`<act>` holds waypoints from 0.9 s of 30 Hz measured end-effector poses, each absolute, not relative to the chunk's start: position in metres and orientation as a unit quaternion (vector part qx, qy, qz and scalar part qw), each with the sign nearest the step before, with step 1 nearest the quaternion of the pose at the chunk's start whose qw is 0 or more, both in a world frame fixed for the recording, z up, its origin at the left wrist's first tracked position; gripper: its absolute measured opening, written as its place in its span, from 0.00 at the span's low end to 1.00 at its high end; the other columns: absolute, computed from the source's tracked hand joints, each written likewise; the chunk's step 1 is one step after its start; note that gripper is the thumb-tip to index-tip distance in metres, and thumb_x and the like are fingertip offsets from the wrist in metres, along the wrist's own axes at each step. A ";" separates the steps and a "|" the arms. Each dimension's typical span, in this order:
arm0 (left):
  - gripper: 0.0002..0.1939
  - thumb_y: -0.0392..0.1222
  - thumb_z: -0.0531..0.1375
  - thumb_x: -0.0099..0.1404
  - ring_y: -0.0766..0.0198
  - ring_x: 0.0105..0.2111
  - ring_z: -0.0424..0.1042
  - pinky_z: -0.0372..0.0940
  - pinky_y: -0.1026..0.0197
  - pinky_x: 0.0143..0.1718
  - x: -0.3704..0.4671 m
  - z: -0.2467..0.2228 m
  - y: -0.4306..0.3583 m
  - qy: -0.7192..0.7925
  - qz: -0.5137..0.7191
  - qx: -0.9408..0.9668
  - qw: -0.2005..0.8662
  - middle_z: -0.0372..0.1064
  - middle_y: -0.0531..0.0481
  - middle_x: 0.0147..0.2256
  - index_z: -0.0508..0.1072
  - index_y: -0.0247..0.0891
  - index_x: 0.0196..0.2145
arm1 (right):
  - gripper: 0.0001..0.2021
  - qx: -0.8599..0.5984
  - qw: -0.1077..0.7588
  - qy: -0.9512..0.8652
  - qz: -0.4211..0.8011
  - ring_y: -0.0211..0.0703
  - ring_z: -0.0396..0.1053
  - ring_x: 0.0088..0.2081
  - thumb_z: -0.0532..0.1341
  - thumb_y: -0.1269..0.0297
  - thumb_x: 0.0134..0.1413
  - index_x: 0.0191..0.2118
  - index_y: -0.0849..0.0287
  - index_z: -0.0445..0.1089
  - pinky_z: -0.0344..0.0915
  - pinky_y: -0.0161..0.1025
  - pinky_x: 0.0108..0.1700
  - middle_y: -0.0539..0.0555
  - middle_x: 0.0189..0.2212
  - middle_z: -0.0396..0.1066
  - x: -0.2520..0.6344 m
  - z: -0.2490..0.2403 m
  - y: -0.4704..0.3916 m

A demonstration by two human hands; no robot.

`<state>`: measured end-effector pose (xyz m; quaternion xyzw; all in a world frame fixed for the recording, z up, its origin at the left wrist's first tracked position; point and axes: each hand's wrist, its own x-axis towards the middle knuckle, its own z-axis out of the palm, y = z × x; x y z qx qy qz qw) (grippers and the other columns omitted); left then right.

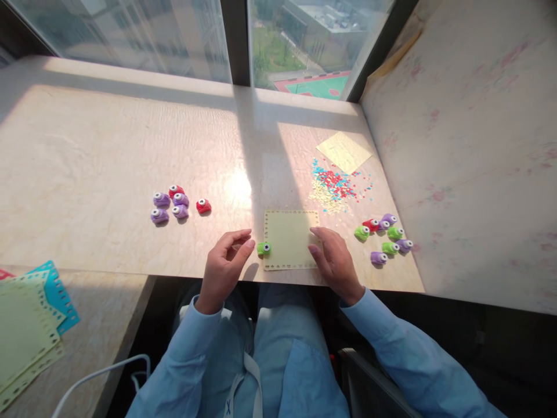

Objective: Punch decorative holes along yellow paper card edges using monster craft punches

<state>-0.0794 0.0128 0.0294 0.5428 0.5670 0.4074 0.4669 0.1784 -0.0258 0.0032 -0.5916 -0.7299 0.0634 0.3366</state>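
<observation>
Curling loosely, the left hand (224, 264) is hovering beside the green punch (264, 248), with thumb and fingertips standing a little apart and gripping nothing. That punch is sitting across the left edge of the pale yellow sheet (291, 239), which is lying flat near the front edge of the table (209, 151), small punched holes running along its border. The right hand (333, 255) is bending over the sheet's right edge, its thumb and fingers spreading apart with nothing between them; whether its fingertips are touching the paper, I cannot tell. Beyond the sheet, red, blue and yellow paper bits (335, 184) are lying scattered, and a yellow square of paper (343, 152) is resting just behind them. More punches are sitting in a purple-and-red group (180, 199) to the left and a mixed-colour group (390, 248) to the right.
</observation>
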 end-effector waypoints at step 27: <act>0.11 0.44 0.65 0.61 0.61 0.37 0.69 0.70 0.56 0.40 -0.077 0.012 0.011 0.528 0.319 0.717 0.325 0.71 0.47 0.38 0.78 0.41 0.42 | 0.18 -0.547 0.275 -0.790 0.038 0.52 0.65 0.54 0.56 0.63 0.63 0.57 0.61 0.63 0.66 0.51 0.54 0.62 0.53 0.67 0.171 0.002 -0.022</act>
